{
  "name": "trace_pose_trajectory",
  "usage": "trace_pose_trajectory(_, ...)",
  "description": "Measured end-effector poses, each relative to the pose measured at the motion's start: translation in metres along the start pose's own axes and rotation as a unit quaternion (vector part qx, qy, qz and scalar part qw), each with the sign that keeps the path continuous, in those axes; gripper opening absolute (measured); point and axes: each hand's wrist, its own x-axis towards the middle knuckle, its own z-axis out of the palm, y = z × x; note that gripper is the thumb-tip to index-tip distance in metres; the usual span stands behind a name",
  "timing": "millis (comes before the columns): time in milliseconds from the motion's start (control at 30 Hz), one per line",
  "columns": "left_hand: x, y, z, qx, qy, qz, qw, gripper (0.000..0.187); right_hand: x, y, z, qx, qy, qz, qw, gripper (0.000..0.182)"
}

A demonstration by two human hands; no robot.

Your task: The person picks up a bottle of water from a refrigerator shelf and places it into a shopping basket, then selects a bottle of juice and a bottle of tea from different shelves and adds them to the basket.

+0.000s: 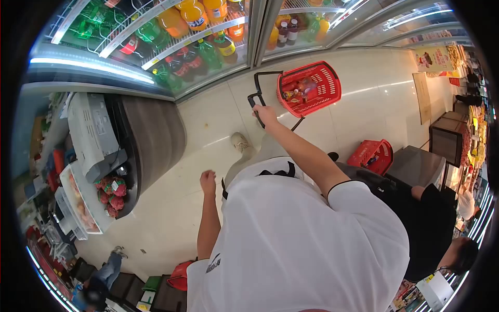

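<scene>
My right hand [265,115] is wrapped around the black handle [254,100] of a red shopping basket [327,86]. The basket stands on the floor ahead of me, to the right, with several colourful packages [300,91] inside; their kinds are too small to make out. At my left side hangs my left hand [208,181], its fingers curled in, with nothing visible in them. The nearest thing on that side is a dark rounded counter [153,140], which the hand does not touch.
Glass-fronted drink coolers [208,52] run along the front. Dragon fruit [115,192] lies beside a scale [91,130] on the left. Close on my right are a person in black [423,229] and a second red basket [382,156]. Another person [106,270] is behind, to the left.
</scene>
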Motion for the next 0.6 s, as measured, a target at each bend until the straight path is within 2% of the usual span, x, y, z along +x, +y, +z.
trace_pose_trajectory(67,0.013,0.027,0.026,0.012,-0.067,0.032,0.997,0.025,-0.015,-0.007,0.011,0.005,0.004,0.012,1.000,0.023)
trace_pose_trajectory(133,0.020,0.050,0.055,0.023,-0.136,0.055,0.989,0.028,-0.022,-0.008,0.016,0.101,-0.029,0.006,0.994,0.023)
trace_pose_trajectory(267,0.023,0.080,0.108,0.038,-0.248,0.098,0.963,0.030,-0.051,-0.030,0.031,0.140,-0.014,0.007,0.990,0.022)
trace_pose_trajectory(300,0.023,0.083,0.119,0.039,-0.282,0.110,0.952,0.032,-0.054,-0.030,0.035,0.142,-0.041,-0.001,0.989,0.021)
trace_pose_trajectory(433,0.006,0.118,0.150,0.021,-0.294,0.126,0.947,0.032,-0.075,-0.028,0.058,0.117,-0.105,-0.011,0.988,0.022)
trace_pose_trajectory(500,0.006,0.125,0.156,0.030,-0.274,0.238,0.931,0.039,-0.087,-0.026,0.077,0.117,-0.094,0.010,0.989,0.024)
trace_pose_trajectory(567,0.000,0.132,0.153,-0.012,-0.249,0.236,0.939,0.040,-0.086,-0.020,0.092,0.058,-0.100,0.009,0.993,0.044)
trace_pose_trajectory(600,-0.014,0.152,0.140,-0.021,-0.230,0.175,0.957,0.036,-0.095,-0.026,0.096,0.057,-0.105,0.009,0.993,0.044)
